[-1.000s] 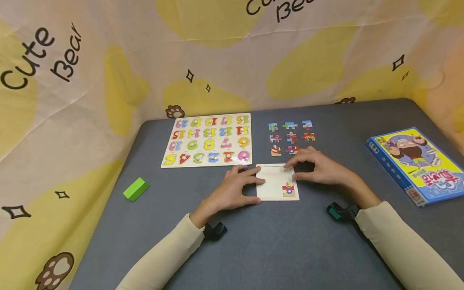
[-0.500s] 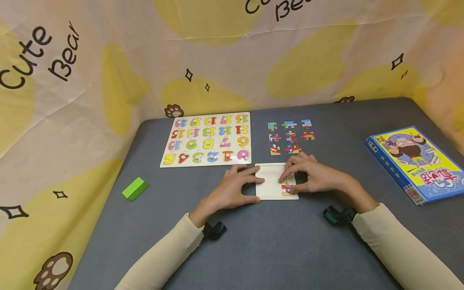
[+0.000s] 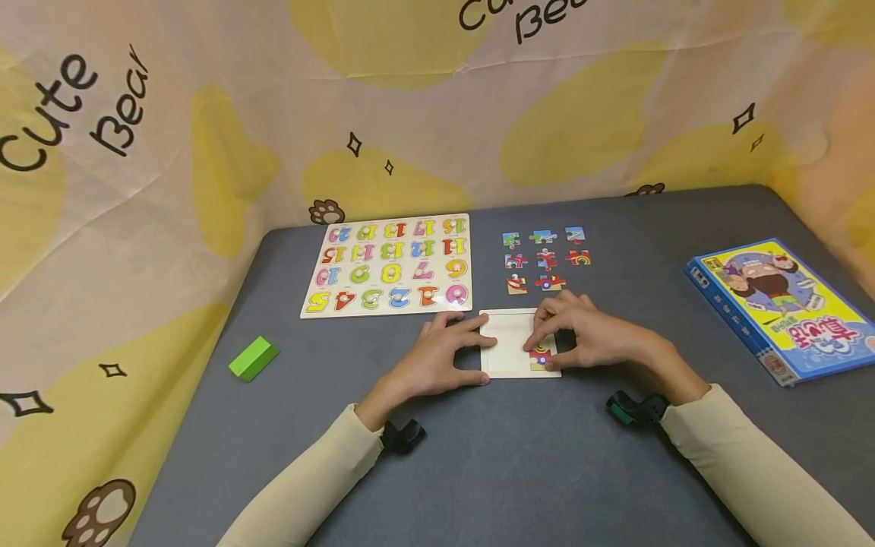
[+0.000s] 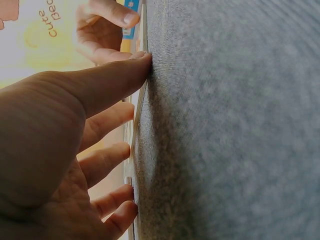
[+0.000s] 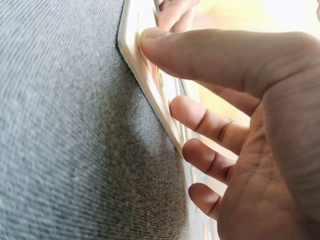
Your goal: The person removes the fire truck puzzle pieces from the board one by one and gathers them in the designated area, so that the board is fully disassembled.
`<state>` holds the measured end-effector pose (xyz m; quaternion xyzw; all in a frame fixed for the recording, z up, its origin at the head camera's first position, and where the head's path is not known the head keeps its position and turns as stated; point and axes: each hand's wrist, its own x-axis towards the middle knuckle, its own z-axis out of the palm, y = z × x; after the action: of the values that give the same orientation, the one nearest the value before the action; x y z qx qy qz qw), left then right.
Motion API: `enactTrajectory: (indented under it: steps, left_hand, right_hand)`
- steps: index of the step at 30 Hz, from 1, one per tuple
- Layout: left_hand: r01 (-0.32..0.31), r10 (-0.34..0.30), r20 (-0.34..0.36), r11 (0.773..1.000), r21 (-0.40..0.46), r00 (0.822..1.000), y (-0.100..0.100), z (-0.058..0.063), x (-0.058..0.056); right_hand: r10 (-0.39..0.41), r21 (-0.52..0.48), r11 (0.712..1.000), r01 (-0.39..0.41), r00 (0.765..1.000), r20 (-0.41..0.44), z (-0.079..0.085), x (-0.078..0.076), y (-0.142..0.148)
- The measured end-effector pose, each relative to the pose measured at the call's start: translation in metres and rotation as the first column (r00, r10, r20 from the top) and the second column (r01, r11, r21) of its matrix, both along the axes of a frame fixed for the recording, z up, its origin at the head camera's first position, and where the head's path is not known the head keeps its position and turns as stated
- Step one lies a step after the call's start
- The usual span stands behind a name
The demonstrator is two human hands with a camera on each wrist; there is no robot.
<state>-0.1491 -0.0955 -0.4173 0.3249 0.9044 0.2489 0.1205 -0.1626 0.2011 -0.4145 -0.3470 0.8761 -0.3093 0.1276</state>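
Note:
A small white puzzle tray (image 3: pixel 504 358) lies in front of me. Its near right corner holds one red, yellow and blue jigsaw piece (image 3: pixel 538 357), partly hidden by my right hand (image 3: pixel 593 334). Thumb and index finger of that hand pinch the piece from two sides; its other fingers are bent in the right wrist view. My left hand (image 3: pixel 436 362) rests against the tray's left side, fingers spread and fairly straight. In the left wrist view its thumb (image 4: pixel 117 77) touches the tray's edge.
Several loose jigsaw pieces (image 3: pixel 545 260) lie in rows behind the tray. A number board (image 3: pixel 388 266) lies at the back left, a green block (image 3: pixel 254 358) farther left. A blue and yellow box (image 3: pixel 786 308) lies at the right, and a printed cloth (image 3: pixel 424 99) hangs behind.
My right hand has moved from the tray's right edge down and left onto the piece, and its thumb and index finger have come around it. My left hand stays in place.

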Motion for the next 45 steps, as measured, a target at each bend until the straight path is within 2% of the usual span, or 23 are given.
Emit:
enactTrajectory:
  steps: [20, 29, 45]
  left_hand:
    - [0.007, -0.007, -0.006, 1.0, 0.004, 1.0, -0.0004, 0.0004, -0.0008]
    - [0.002, -0.002, 0.002, 1.0, 0.0, 1.0, 0.0, 0.0013, 0.0]
    - [0.004, -0.004, -0.001, 1.0, 0.004, 1.0, 0.0004, 0.0005, 0.0]
  right_hand:
    - [0.025, 0.014, 1.0, -0.025, 1.0, 0.019, 0.0024, 0.0005, 0.0014]
    - [0.047, 0.004, 0.999, -0.048, 0.997, 0.054, 0.004, 0.0004, 0.002]
    - [0.067, -0.014, 0.998, -0.066, 0.997, 0.034, 0.002, 0.0012, 0.003]
